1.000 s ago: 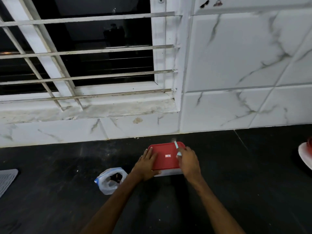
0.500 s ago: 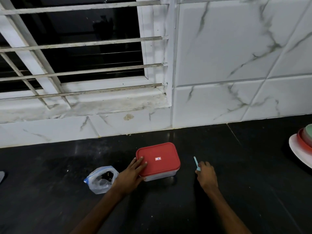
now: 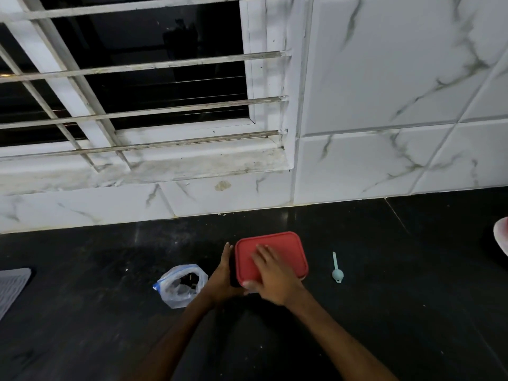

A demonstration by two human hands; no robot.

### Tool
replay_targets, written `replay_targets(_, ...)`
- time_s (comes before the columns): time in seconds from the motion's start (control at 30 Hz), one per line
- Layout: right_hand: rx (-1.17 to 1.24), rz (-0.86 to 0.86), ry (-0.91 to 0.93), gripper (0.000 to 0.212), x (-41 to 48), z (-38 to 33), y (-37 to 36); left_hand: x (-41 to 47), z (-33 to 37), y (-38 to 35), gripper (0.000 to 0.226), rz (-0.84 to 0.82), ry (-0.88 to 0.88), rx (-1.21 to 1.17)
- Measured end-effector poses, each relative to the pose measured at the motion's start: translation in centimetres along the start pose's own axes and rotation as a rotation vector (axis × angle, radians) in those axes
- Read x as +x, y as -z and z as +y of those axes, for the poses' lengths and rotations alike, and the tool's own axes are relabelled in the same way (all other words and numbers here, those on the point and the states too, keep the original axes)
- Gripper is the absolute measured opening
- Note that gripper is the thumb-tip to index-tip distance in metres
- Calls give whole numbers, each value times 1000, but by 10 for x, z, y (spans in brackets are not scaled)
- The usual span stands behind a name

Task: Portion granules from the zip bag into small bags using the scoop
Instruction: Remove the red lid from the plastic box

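- While the right hand [image 3: 275, 276] lies flat on the red-lidded box [image 3: 286, 246], fingers spread, the left hand [image 3: 222, 276] braces its left side, fingers straight;
- scoop [image 3: 336, 269] lies on the black counter [image 3: 384, 312], right of the box, apart; handle points at the wall [image 3: 384, 160], round bowl nearest;
- bag [image 3: 181, 285], beside the left hand: crumpled clear plastic, blue zip, dark granules [image 3: 189, 280].

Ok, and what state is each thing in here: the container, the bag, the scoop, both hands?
red-lidded container: closed, lid seated on top.
zip bag: lying on the counter, dark granules inside; seal cannot be told.
scoop: lying loose on the counter right of the container, untouched.
left hand: fingers straight against the container's left side.
right hand: flat on the lid, thumb at its near edge.
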State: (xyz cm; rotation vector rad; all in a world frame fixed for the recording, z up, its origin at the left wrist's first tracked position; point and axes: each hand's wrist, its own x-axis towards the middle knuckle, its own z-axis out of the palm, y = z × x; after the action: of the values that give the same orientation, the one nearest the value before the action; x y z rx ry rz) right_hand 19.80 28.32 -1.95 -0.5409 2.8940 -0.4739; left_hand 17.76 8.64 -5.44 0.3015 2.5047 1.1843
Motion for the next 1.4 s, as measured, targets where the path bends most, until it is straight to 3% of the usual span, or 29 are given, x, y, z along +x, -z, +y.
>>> replay_targets(0.1,-131,-48,-32,96,7,-15,-16,0,-7,-4,141,-12,-23,-35)
replay_targets(0.2,-239,-17,-51,83,7,-20,-23,-3,-2,-13,122,16,-37,-124)
replay_targets(0.3,-310,-90,-88,73,8,-28,-28,-5,2,-21,103,53,-50,-186)
replay_targets(0.57,-223,-87,-114,66,13,-31,-35,-5,-2,-24,112,30,-22,-216)
replay_targets(0.73,-248,110,-11,53,6,-37,-5,-8,-7,-23,118,35,-17,-190)
replay_targets(0.83,-90,332,-19,37,5,-32,8,-12,-3,-22,122,62,-26,-196)
replay_targets(0.9,88,446,-44,52,7,-28,15,-16,-1,-21,120,73,-36,-197)
replay_targets(1.0,360,576,-120,54,7,-14,35,-17,0,-17,117,70,-58,-200)
replay_targets(1.07,509,568,-164,51,8,-6,46,-20,5,-15,116,56,-74,-208)
replay_targets(1.17,458,511,-115,51,7,-2,56,-27,10,-17,115,66,-65,-227)
replay_targets(1.27,583,642,-115,43,7,2,74,-34,9,-19,113,94,-48,-241)
replay_targets(1.4,753,855,-305,41,10,28,104,-37,4,-18,112,74,-44,-234)
